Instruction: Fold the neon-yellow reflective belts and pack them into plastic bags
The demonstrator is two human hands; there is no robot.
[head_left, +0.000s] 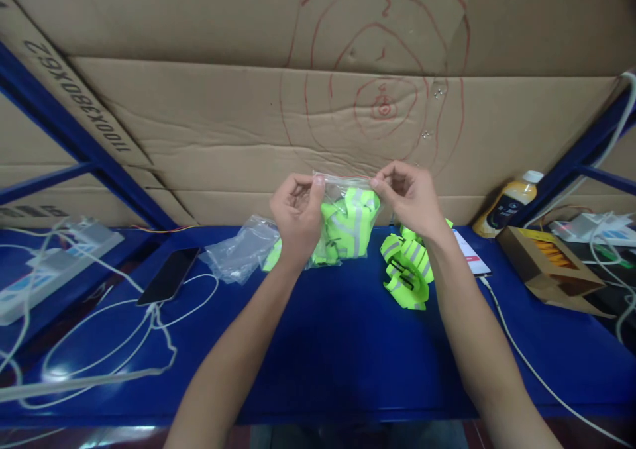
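At center frame, the left hand and right hand, fingers clamped on its top edge, hold a clear, wrinkled bag of neon yellow-green, gray-striped material.

Covered, cropped or too small to read
Toward seven and five o'clock, the bottom edge crops the left forearm and right forearm; the latter hides part of the neon strap bundle and the white-screened phone toward four. The left hand and right hand cover the top corners of the clear bag; whether its mouth is open is too fine to tell, and the neon item inside blurs behind plastic. The side edges crop the left power strip toward nine and right power strip toward three; the top edge crops the red rings toward twelve. At three, small print on the bottle is unreadable.
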